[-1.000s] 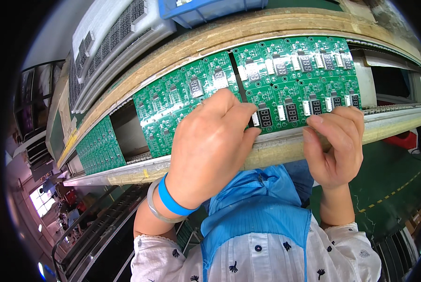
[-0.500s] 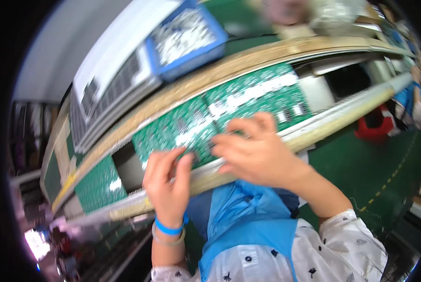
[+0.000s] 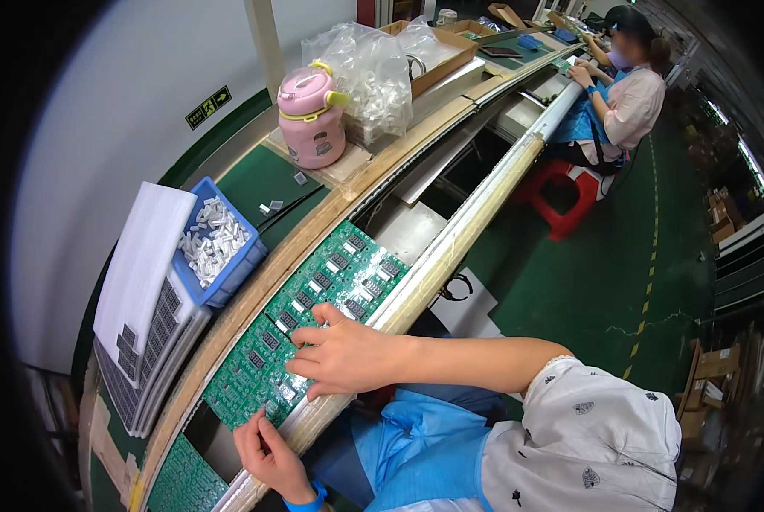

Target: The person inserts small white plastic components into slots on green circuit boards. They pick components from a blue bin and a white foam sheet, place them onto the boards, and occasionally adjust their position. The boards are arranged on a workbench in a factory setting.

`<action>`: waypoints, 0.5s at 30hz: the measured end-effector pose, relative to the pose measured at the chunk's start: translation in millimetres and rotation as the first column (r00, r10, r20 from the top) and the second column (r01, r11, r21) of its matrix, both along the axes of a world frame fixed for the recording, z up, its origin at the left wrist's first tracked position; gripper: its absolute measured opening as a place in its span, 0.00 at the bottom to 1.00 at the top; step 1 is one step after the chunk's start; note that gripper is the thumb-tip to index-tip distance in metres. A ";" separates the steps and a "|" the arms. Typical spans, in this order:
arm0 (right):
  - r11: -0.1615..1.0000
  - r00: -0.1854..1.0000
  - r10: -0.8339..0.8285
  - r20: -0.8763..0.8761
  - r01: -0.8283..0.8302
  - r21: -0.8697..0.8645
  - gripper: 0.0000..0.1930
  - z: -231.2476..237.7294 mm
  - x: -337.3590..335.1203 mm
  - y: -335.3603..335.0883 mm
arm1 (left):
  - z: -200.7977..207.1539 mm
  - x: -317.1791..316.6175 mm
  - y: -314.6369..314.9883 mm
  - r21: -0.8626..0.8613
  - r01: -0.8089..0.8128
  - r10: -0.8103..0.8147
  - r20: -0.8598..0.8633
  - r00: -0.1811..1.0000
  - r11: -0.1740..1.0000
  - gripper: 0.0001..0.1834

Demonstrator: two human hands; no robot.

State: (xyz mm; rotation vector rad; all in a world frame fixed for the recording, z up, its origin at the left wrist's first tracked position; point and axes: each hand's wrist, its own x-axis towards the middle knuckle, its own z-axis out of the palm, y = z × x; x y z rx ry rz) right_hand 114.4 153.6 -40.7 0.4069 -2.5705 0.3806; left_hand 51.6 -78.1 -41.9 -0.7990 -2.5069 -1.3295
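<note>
Two green circuit boards, the farther circuit board (image 3: 335,273) and the nearer circuit board (image 3: 237,380), lie end to end in the rail track in front of me. Both carry black digit displays and small white parts. Across their meeting edges reaches my right hand (image 3: 343,354), its fingers apart and bent, the tips at the board surface; nothing shows in it. My left hand (image 3: 267,448) is at the front corner of the nearer board, thumb and forefinger pinched together. Whatever sits between those fingertips is too small to make out. A blue band (image 3: 309,499) circles my left wrist.
Behind the track stand a blue bin (image 3: 249,256) of small white parts, stacked trays (image 3: 156,341) under white foam (image 3: 139,264), a pink bottle (image 3: 312,128) and a plastic bag (image 3: 373,94). Another board (image 3: 181,482) lies nearer left. A co-worker (image 3: 625,102) sits farther along, by a red stool (image 3: 557,200).
The view has swung right, bringing the bottle and co-worker into sight. My left hand has shifted to the nearer board's front corner and its fingers have closed. My right hand stays over the boards.
</note>
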 end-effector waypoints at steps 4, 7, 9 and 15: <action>1.000 1.000 0.012 -0.005 -0.012 -0.011 0.25 -2.6 -2.9 1.9 | 1.3 0.1 -2.8 -0.014 0.001 0.000 0.015 1.000 1.000 0.08; 0.999 1.000 -0.005 0.025 0.006 -0.038 0.25 -0.1 -1.7 8.2 | -2.4 -5.1 -1.9 0.037 0.014 -0.012 -0.031 0.999 0.999 0.07; 0.999 0.998 -0.017 0.058 0.019 -0.044 0.25 3.5 -0.5 8.9 | 1.8 -6.1 0.3 0.083 0.033 -0.030 -0.039 0.999 0.996 0.06; 0.999 0.997 -0.019 0.076 0.022 -0.048 0.23 5.9 0.0 12.5 | 2.6 -1.3 -3.3 0.097 -0.005 0.002 0.028 1.000 0.995 0.06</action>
